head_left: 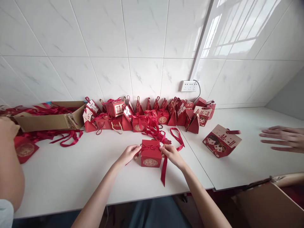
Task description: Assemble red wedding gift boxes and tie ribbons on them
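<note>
A small red gift box (150,157) with a gold emblem stands on the white table (71,171) in front of me. A red ribbon (164,167) is tied across its top, with tails that hang down on the right. My left hand (129,154) pinches the ribbon at the box's left top edge. My right hand (171,155) pinches the ribbon at the right top edge. Both hands have their fingers closed on the ribbon.
Several finished red boxes (147,115) line the wall. A cardboard carton (47,118) full of ribbons stands at the left. A printed box (221,141) lies on its side at the right, near another person's open hand (282,138). Another person's arm (9,164) is at the left edge.
</note>
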Tool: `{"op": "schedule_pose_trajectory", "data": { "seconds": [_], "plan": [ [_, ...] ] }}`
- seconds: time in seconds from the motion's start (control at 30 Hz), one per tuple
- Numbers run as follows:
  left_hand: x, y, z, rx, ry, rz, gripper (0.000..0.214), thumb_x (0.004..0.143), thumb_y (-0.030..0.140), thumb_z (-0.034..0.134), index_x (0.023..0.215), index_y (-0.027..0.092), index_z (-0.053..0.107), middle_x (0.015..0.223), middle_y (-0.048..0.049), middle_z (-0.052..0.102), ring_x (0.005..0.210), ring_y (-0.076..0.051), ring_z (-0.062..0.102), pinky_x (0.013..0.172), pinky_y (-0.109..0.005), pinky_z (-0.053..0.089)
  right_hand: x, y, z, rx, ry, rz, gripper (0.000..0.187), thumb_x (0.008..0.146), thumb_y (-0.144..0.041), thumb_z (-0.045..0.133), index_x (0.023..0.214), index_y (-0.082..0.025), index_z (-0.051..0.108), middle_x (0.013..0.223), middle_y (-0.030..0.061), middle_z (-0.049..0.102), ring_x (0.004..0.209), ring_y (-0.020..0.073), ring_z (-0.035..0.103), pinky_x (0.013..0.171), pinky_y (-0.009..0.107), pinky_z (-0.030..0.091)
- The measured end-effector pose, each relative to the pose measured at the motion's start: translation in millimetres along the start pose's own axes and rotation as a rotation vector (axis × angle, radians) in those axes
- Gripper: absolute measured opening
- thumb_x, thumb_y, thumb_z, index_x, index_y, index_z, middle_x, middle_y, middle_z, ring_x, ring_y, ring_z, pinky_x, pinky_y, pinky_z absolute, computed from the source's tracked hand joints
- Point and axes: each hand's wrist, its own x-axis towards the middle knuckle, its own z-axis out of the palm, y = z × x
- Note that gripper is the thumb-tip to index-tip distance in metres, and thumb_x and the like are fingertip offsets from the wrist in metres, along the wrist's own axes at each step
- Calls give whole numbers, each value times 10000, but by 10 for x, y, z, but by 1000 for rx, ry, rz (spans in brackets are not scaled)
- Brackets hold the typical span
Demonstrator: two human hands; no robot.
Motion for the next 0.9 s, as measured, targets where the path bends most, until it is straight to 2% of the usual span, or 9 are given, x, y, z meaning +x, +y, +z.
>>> {"op": "schedule_pose_trajectory", "data": {
  "seconds": [0.13, 0.37, 0.57, 0.9],
  "plan": [
    [-37, -27, 3, -94, -51, -14, 435, 766, 590, 523, 636, 178, 472, 571, 22, 472, 525, -107, 443, 550, -250, 387, 27, 2, -58, 118, -56, 15, 455, 775, -585, 567, 610, -182, 434, 608, -27, 476, 591, 108, 433, 622, 271, 351],
    [11, -178, -15, -189, -55, -32, 545, 676, 642, 618, 572, 184, 341, 537, 77, 294, 462, -47, 259, 457, -203, 256, 66, 184, -132, 270, -131, 30, 431, 730, -534, 669, 597, -167, 489, 618, -10, 532, 602, 117, 468, 650, 283, 363],
    [8, -248, 66, -266, -99, -63, 581, 631, 725, 592, 584, 176, 409, 496, 71, 368, 413, -36, 246, 440, -211, 228, 38, 319, -53, 370, -155, 41, 440, 741, -544, 665, 593, -171, 484, 597, -17, 504, 559, 104, 431, 601, 272, 332],
    [-53, -250, 72, -348, -169, -59, 567, 638, 693, 631, 597, 153, 462, 530, 48, 416, 443, -41, 297, 462, -217, 199, -12, 372, 18, 440, -162, 68, 424, 764, -519, 659, 606, -171, 475, 619, -18, 489, 571, 106, 431, 607, 271, 337]
  ]
}}
